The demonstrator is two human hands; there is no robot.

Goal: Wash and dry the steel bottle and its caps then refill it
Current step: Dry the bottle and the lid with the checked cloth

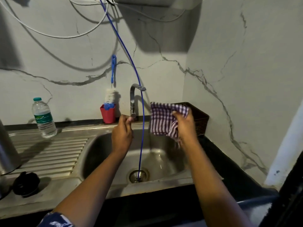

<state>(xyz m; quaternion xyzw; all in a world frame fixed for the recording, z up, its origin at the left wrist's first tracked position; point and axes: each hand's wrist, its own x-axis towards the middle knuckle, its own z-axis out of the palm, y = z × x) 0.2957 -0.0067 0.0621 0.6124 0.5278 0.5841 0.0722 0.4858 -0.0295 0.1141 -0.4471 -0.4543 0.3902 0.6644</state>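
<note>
Clock directions are read from the drain (139, 175). The left hand (122, 133) is at 11 o'clock above the sink (98, 145), with its fingers curled and their tips at the foot of the tap (133, 99); blur makes it impossible to tell whether they pinch the tap or only touch it. The right hand (183, 123) is at 1 o'clock and grips a purple-and-white checked cloth (162, 120), which is bunched in the fingers; the cloth's lower edge hangs free above the rear rim of the sink. The two hands are apart; a blue tube (142, 128) drops between them, passes the spout and ends in the drain.

The steel bottle (6, 148) stands at 9 o'clock on the draining board (52, 153), cut off by the left edge of the view; neither hand touches it. A black cap (26, 184) lies just in front of the bottle, near the board's front edge.

A plastic water bottle (44, 118) stands at 10 o'clock near the back wall. A red cup (108, 114) holding a brush stands just left of the tap. A dark basket (200, 118) sits at 2 o'clock in the wall corner, behind the right hand.
</note>
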